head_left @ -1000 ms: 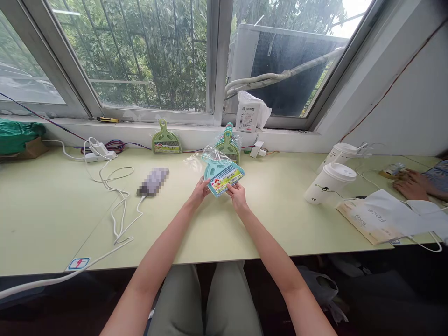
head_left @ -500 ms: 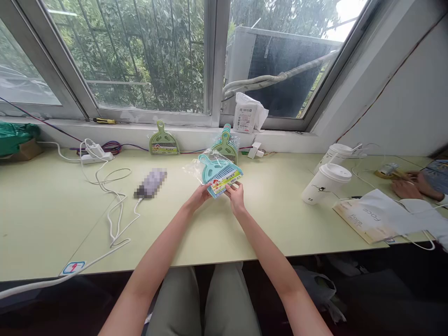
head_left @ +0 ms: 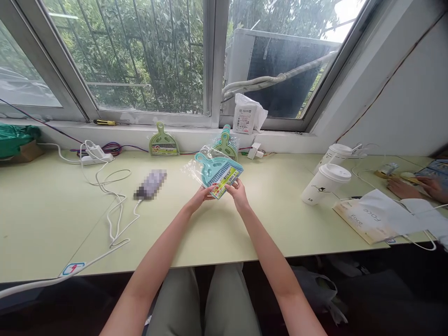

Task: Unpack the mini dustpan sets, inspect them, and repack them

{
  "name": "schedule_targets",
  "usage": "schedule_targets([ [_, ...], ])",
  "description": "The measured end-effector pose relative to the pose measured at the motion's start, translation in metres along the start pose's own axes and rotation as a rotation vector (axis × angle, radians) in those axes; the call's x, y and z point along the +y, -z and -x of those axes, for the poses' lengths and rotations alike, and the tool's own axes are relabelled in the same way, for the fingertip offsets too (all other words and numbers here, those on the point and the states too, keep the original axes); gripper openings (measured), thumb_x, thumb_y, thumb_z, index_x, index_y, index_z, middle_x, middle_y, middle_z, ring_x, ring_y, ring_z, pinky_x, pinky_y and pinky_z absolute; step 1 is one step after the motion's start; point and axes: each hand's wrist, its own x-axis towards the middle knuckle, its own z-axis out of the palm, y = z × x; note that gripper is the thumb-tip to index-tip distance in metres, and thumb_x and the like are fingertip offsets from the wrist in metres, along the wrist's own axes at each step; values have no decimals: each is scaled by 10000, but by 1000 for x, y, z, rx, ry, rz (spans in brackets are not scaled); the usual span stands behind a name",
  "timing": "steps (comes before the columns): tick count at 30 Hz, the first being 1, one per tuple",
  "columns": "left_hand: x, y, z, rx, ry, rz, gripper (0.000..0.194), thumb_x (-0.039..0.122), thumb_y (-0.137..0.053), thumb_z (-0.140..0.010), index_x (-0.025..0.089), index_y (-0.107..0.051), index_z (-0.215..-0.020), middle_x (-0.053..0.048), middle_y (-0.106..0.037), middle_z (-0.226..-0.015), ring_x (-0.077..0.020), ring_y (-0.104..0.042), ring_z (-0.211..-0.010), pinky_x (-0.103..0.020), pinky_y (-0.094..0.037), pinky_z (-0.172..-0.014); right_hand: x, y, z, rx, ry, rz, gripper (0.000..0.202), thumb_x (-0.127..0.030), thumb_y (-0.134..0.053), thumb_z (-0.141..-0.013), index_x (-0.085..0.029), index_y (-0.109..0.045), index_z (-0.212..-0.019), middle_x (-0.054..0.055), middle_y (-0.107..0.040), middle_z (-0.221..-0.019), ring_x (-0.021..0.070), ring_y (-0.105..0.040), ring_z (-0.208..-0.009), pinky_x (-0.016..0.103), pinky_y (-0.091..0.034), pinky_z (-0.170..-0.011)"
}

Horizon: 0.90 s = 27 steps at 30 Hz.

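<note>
head: hands [head_left: 199,198] [head_left: 238,193] hold a flared, film-wrapped dustpan [head_left: 215,169].

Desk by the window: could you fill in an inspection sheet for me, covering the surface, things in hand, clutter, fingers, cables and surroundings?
Surface: pale desk; marked sticker near the front edge at left.
Things: blue dustpan pack, clear-wrapped, held tilted; green dustpan pack and dustpan stack at the back.
Clutter: pixelated object, two white lidded cups, paper packet.
Fingers: left hand and right hand both grip the blue dustpan pack's lower part.
Cables: white cables lie loosely at left; dark coil by the power strip.
Surroundings: window behind; screwdriver and white box on the sill; another person's hands at far right.
</note>
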Motion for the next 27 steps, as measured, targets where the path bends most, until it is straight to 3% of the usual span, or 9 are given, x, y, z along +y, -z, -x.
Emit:
schedule_targets([
  [6, 6, -9, 8, -89, 5, -81, 569, 488, -585, -823, 185, -514, -1299, -150, -615, -1241, -296, -606, -1100, -474, -467, -925, 1, 4, -2, 33, -48, -57, 409, -228, -804, -594, -184, -607, -949, 59, -719, -955, 216, -681, -916, 377, -559, -867],
  [11, 0, -8, 5, -367, 123, -31, 559, 523, -546, -843, 247, -516, -1328, -148, -553, -1334, -309, -514, -1231, -475, -416, -981, 3, -1, -1, 86, 3, -116, 422, -213, -804, -596, -193, -596, -963, 45, -714, -936, 204, -681, -924, 362, -560, -870],
  [13, -1, -5, 2, -326, 67, 34, 542, 518, -541, -850, 263, -516, -1327, -122, -520, -1377, -299, -460, -1285, -465, -394, -1011, 2, -1, 0, 85, -4, -136, 436, -209, -808, -591, -197, -594, -971, 41, -712, -941, 199, -680, -929, 355, -559, -873],
  [18, 8, 1, 1, -72, -198, 197, 541, 460, -564, -854, 234, -494, -1341, -86, -551, -1350, -292, -449, -1294, -466, -344, -1073, -1, -1, 0, 36, -43, -110, 454, -228, -828, -569, -202, -594, -957, 36, -719, -922, 200, -686, -902, 361, -561, -864],
  [22, 6, -2, 2, -5, -109, 247, 476, 383, -634, -818, 190, -569, -1249, -94, -614, -1267, -317, -512, -1231, -479, -363, -1066, -1, -6, 2, -28, -59, -80, 486, -269, -844, -552, -199, -595, -962, 51, -726, -916, 227, -685, -915, 398, -563, -854],
  [27, -7, -16, 0, -28, 1, 240, 466, 310, -670, -797, 201, -563, -1237, -91, -581, -1313, -278, -535, -1210, -435, -406, -1042, 2, -8, 3, 106, -3, -104, 473, -262, -837, -549, -201, -591, -948, 44, -719, -904, 221, -674, -935, 392, -558, -873],
])
